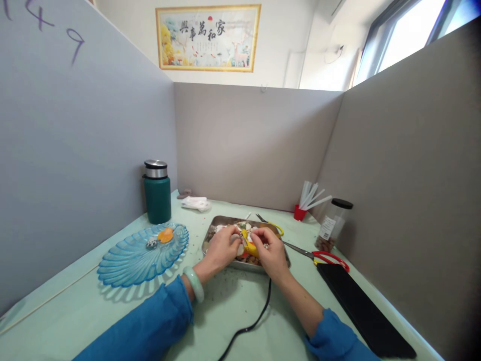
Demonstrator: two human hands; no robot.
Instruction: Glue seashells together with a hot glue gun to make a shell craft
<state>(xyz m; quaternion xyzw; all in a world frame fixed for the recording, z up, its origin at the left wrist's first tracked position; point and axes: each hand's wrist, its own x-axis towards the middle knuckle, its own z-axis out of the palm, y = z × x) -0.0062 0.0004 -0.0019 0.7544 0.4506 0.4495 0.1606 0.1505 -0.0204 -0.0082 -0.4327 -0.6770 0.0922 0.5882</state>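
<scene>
My left hand (222, 246) and my right hand (269, 249) meet over a metal tray (210, 234) of small mixed pieces. Both hands have curled, pinching fingers on a small yellow and white object (247, 239) held between them; I cannot make out what it is. A green bangle (194, 283) circles my left wrist, and both arms wear blue sleeves. A black cable (255, 321) runs from under my right hand toward me.
A blue glass shell-shaped plate (131, 258) with an orange piece (165, 234) lies left. A green flask (157, 192), white cloth (196, 203), red cup of white sticks (300, 211), black-lidded jar (332, 225), red-handled scissors (319, 255) and a black flat case (361, 306) surround the tray. Partition walls enclose the desk.
</scene>
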